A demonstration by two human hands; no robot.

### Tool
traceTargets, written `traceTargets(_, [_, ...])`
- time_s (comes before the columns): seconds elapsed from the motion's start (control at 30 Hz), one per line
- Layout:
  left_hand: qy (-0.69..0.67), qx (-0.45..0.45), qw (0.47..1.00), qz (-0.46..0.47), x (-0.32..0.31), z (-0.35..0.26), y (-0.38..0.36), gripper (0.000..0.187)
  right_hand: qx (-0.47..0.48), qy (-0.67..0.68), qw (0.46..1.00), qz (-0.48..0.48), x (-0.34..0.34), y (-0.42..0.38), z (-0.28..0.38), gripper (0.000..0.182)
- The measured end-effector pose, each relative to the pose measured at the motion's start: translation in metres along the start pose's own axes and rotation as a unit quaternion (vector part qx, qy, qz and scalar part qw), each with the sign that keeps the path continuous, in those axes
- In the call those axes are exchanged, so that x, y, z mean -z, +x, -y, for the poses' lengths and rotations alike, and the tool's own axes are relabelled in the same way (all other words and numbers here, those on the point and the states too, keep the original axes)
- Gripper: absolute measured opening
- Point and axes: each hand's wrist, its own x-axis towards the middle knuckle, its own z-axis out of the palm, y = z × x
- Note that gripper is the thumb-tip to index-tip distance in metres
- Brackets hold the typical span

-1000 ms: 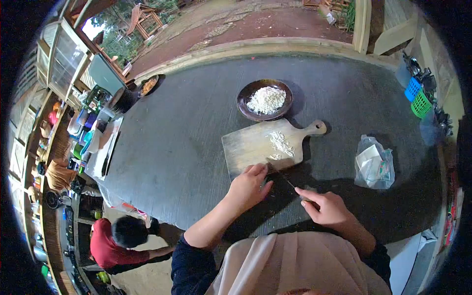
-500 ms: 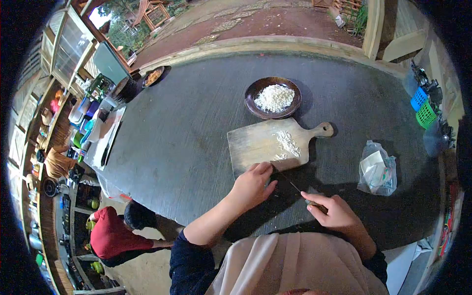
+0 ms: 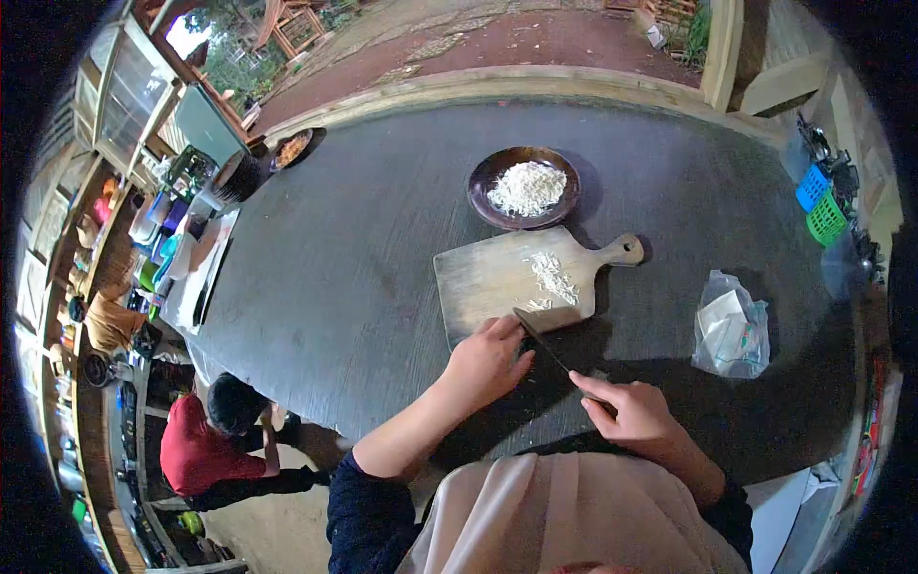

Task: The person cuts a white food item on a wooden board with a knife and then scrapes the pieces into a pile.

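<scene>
I gripped the knife (image 3: 543, 342) in my right hand (image 3: 626, 413), its blade over the cutting board's (image 3: 483, 282) near edge. My left hand (image 3: 488, 362), fingers curled, pinned something there I couldn't make out. I judged slicing underway; next, steady short cuts clear of my fingertips.

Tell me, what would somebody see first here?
Two hands at the near edge of the big dark table: the right hand grips a knife, and the left hand rests on the wooden cutting board. White shreds lie on the board; beyond it sits a brown bowl with more.
</scene>
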Motion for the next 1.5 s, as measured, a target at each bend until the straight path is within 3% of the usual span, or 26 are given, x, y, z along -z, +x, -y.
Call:
traceTargets(0.43, [0.018,-0.011,0.999,-0.03,-0.002,-0.001,0.001,0.028,-0.035,0.032,0.999,0.021,0.016,-0.009,0.006,0.039])
traceTargets(0.77, [-0.005,-0.026,0.999,-0.03,-0.003,0.006,0.002,0.025,0.002,0.089,0.996,0.014,0.019,-0.009,0.004,0.038])
traceTargets(0.93, [0.001,-0.024,0.999,-0.024,-0.003,0.007,0.001,0.026,-0.039,0.077,0.996,0.037,0.02,-0.009,0.009,0.038])
traceTargets(1.13, [0.013,-0.014,1.0,-0.006,-0.003,0.007,0.002,0.03,-0.015,0.116,0.993,0.003,0.012,-0.009,0.001,0.037])
traceTargets(1.5, [-0.003,-0.013,1.0,-0.02,-0.002,0.008,0.002,0.032,-0.022,0.111,0.993,0.03,0.023,-0.009,0.003,0.037])
